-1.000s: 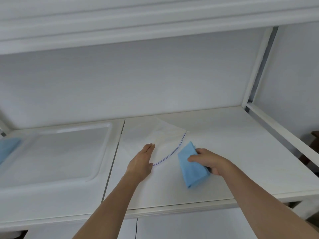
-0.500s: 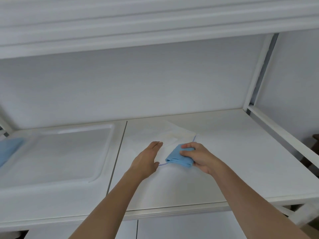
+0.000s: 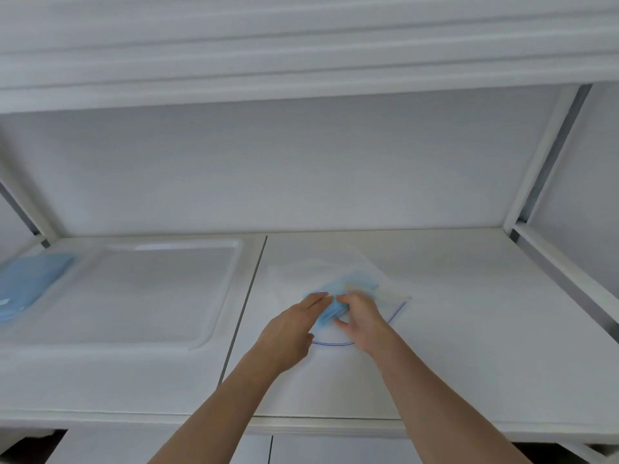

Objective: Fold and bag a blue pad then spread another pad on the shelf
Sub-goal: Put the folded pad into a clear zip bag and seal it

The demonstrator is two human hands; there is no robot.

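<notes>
A clear zip bag (image 3: 371, 279) lies on the white shelf (image 3: 469, 329), its blue-lined mouth facing me. The folded blue pad (image 3: 345, 291) is partly inside the bag, its near end sticking out at the mouth. My right hand (image 3: 361, 321) grips that near end of the pad. My left hand (image 3: 291, 329) lies with straight fingers at the bag's mouth, fingertips touching the pad's left side. More blue pads (image 3: 26, 283) lie in a stack at the far left.
A shallow clear tray (image 3: 214, 316) covers the left part of the shelf, with the blue stack at its left end. An upper shelf (image 3: 301, 61) hangs overhead. A white upright post (image 3: 536, 162) stands at the right rear.
My right hand has pushed the folded pad forward into the bag's mouth. My left hand moved in against the pad. The view dropped and shifted slightly.
</notes>
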